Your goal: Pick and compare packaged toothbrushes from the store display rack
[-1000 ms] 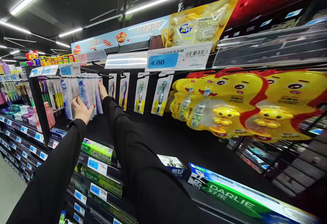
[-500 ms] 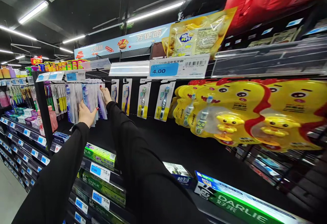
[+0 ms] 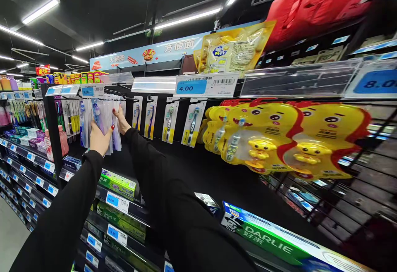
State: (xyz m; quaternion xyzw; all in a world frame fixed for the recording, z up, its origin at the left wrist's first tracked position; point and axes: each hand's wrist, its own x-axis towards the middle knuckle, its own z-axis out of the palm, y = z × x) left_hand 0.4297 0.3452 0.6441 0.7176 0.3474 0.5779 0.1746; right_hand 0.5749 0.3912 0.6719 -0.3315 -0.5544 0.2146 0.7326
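Several toothbrush packs [image 3: 96, 113] in pale blue and lilac hang in a row on a hook, below a price tag. My left hand [image 3: 101, 138] grips the lower part of these packs, its thumb with red nail on the right side and its fingers on the left. Higher up and just to the right, my right hand [image 3: 122, 122] holds the edge of the rearmost packs near their top, fingers partly hidden behind the plastic. Blue-and-yellow carded toothbrushes [image 3: 150, 117] hang singly to the right of my right hand.
Yellow chick-shaped toothbrush cards [image 3: 263, 135] hang at the right. Below lie Darlie toothpaste boxes [image 3: 266, 239] and a green box [image 3: 118, 183] on shelves. A clear price rail [image 3: 297, 81] runs above. A black post [image 3: 53, 135] stands left of the packs.
My view has shifted slightly to the right. My left hand now shows its thumb further apart, and the pale blue front pack is tilted. Both hands stay at the same packs.
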